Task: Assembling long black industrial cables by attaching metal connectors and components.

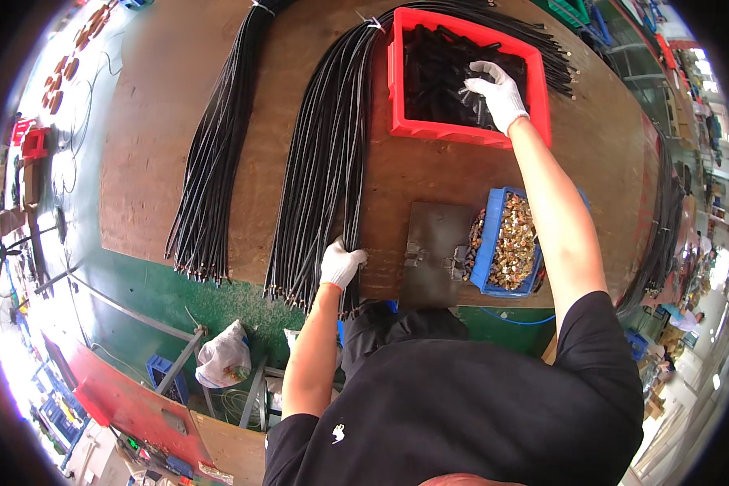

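My left hand (343, 264), in a white glove, is closed around part of a long bundle of black cables (320, 154) close to their near ends. The bundle is tied with a white tie at its far end. My right hand (498, 93), also gloved, reaches into a red plastic bin (449, 132) at the far side of the table. Its fingers are curled above a heap of short black tube-like pieces (437, 77). Something small and shiny shows by the fingertips, too small to name.
Another tied bundle of black cables (219, 162) lies to the left. A blue bin (485, 253) of small brass-coloured metal parts stands near the front edge, beside a dark metal plate (429, 243). More cables run behind the red bin. A white sack (223, 356) sits below the table edge.
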`<state>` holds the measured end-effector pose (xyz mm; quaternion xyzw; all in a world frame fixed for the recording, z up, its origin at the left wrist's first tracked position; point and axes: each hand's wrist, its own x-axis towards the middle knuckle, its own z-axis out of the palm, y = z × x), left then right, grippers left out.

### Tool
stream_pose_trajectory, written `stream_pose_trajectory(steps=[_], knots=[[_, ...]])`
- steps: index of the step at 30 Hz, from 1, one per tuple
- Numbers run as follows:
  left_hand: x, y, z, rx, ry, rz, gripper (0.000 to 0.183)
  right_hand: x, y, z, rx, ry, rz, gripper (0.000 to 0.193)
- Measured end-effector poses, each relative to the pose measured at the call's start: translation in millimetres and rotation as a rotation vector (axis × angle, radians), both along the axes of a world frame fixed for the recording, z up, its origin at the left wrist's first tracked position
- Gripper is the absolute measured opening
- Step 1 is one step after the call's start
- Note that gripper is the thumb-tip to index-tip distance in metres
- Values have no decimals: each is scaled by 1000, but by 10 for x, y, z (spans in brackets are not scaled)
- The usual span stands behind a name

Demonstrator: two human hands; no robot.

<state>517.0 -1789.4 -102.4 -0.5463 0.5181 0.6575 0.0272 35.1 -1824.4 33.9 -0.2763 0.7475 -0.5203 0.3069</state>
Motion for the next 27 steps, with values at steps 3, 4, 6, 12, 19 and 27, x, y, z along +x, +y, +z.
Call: stream_pose_trajectory(steps=[3, 4, 6, 12, 19, 27], knots=[[-10, 3, 77, 28, 60, 47, 27, 125, 160, 213, -62, -184, -25, 34], [-41, -3, 155, 54, 81, 72, 23, 264, 252, 353, -51, -234, 30, 32], [-105, -47, 340, 99, 86, 75, 19, 709, 486, 590, -122, -298, 157, 27], [-134, -18, 604, 425, 257, 237, 9, 1935, 1495, 206, 182, -123, 717, 26], [-77, 136, 761, 533, 162, 244, 17, 2509, 2267, -82, 233, 58, 1031, 35], [-131, 460, 976, 472, 145, 232, 20, 2761, 2616, 65, 251, 67, 1321, 30]])
